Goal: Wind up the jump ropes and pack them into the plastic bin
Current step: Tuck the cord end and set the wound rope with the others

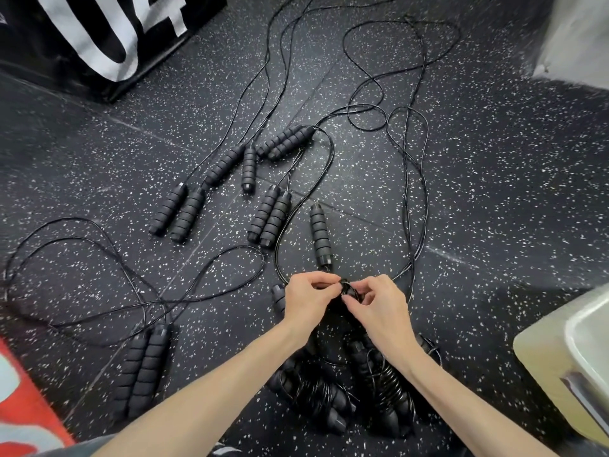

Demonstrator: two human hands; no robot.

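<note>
Head cam — left hand [304, 296] & right hand [374, 300] both pinch rope coil [346, 289].

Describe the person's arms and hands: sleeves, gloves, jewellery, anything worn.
Both forearms are bare up to the frame's lower edge, with no sleeves showing. The left hand and right hand are ungloved, with no visible rings, watch or wristbands. Nails look short and unpainted.

The floor [461, 192] is seen as matt black rubber with pale speckles. The rope handles [321, 235] look like ribbed matt foam, the cords [408, 179] glossy, the bin [580, 351] smooth translucent plastic.
</note>
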